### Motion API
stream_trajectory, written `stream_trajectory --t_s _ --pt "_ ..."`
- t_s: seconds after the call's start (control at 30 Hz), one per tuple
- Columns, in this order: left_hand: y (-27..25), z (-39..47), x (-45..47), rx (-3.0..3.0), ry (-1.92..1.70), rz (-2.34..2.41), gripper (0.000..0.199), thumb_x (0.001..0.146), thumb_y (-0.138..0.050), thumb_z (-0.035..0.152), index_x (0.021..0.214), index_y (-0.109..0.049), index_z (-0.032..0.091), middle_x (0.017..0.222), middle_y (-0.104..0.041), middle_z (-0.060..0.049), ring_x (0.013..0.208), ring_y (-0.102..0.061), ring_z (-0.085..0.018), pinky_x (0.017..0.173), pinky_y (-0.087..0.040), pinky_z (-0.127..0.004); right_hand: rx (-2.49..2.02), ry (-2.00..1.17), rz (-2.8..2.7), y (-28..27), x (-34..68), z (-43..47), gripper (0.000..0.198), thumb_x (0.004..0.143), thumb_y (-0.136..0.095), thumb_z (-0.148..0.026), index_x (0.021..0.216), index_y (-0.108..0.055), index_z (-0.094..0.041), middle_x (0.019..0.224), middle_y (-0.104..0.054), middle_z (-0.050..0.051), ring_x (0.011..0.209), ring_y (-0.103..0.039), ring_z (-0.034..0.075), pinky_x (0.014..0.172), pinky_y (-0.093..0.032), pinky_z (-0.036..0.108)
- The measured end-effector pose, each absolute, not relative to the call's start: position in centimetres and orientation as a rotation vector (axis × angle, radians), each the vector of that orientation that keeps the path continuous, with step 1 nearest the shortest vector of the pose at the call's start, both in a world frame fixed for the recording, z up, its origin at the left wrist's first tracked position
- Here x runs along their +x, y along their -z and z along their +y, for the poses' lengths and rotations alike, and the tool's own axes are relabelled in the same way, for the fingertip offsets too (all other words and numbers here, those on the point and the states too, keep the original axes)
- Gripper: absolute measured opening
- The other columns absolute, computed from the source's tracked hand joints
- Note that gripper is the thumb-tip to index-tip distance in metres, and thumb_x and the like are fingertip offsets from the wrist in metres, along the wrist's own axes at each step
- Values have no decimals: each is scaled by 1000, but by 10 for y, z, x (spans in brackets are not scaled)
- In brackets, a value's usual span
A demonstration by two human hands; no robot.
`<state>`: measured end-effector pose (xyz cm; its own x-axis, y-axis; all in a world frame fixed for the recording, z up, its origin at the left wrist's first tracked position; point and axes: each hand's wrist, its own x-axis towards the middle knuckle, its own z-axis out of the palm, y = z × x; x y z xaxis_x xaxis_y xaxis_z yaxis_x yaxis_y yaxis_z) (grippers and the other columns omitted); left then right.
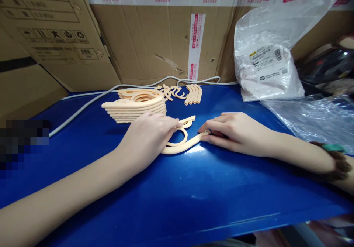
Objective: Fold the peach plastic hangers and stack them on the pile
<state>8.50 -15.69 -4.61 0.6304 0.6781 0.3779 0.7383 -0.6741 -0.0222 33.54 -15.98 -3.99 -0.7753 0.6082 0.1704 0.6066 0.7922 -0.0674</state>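
Note:
My left hand (155, 132) is closed round the middle of a cream plastic hanger (179, 149), hiding part of it. The hanger shows a ring-shaped opening and a curved lower arm. Thumb and fingers of my right hand (232, 134) pinch the right tip of that arm just above the blue table (215, 199). Behind my left hand stands a neat stack of matching hanger pieces (135, 108). To its right lie several small hooks (174, 92) and a row of short curved arms (193, 93).
Cardboard boxes (149, 44) wall off the back and left. A grey cable (91, 108) runs along the table's rear. At the right stand a white plastic bag (265, 66) with a label and a clear plastic sheet (312, 119). A blurred dark patch (22, 140) lies at the left.

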Motion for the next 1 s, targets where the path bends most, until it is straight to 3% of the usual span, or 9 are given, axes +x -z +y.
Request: stream_trajectory --t_s 0.4,0.6,0.83,1.0 --pt "45 -156 84 -2645 489 -989 29 91 -51 11 102 -75 23 99 -77 -3 84 -72 -21 70 -55 -30 -749 -39 -2795 30 331 -165 36 102 -39 -36 94 -69 -18 79 -71 4 69 -62 15 67 -39 29" --pt "45 -156 83 -2613 541 -941 28 92 -53 11 100 -76 23 99 -77 -2 79 -72 -21 64 -53 -29 -1052 149 -2647 12 320 -124 27 97 -47 -32 110 -65 -16 105 -72 9 91 -66 21 77 -44 31" --pt "44 -156 83 -2622 570 -906 29 88 -54 5 100 -75 20 102 -77 -4 80 -73 -22 63 -54 -31 -1184 297 -2722 0 279 -50 37 95 -49 -36 122 -63 -13 115 -66 14 102 -62 25 78 -42 31" --pt "46 -155 83 -2638 548 -912 27 87 -56 6 101 -75 19 103 -76 -5 81 -72 -24 66 -54 -33 -1266 264 -2705 8 244 -27 36 90 -54 -45 100 -71 -15 101 -70 14 96 -63 28 73 -42 33"
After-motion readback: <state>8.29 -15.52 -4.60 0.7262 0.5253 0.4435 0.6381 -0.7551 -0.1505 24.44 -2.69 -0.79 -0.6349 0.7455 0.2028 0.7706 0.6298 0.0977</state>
